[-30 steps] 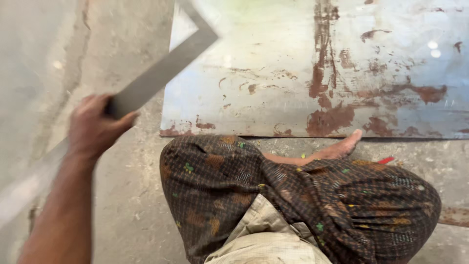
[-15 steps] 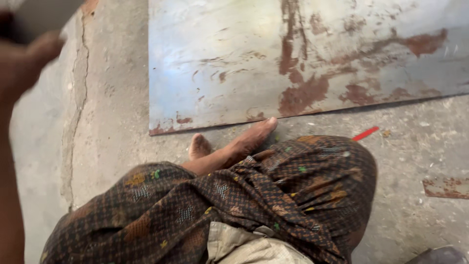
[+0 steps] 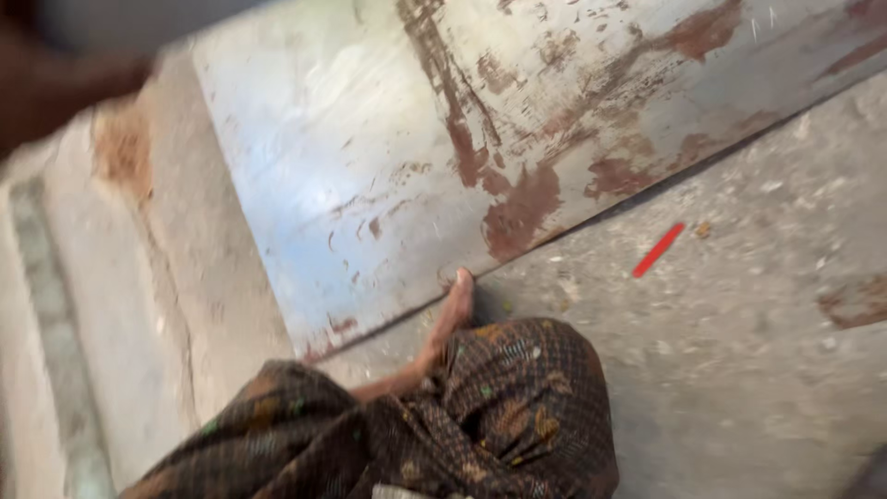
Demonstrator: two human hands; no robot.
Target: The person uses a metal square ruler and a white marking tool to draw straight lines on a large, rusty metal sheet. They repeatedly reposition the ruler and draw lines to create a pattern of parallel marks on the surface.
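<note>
My left hand is a dark blur at the top left corner, raised beside a grey metal square whose blade runs along the top edge; the hand seems closed on it. A large metal sheet with rust patches lies flat on the concrete floor. My bare foot touches the sheet's near edge. A dark checked cloth covers my bent legs at the bottom. My right hand is out of view.
A short red stick lies on the concrete floor right of the foot, close to the sheet's edge. A crack and a rusty stain mark the floor left of the sheet.
The view has swung and blurred. My left hand with the metal square has gone from mid-left up to the top left corner. The sheet now fills the upper frame at a slant.
</note>
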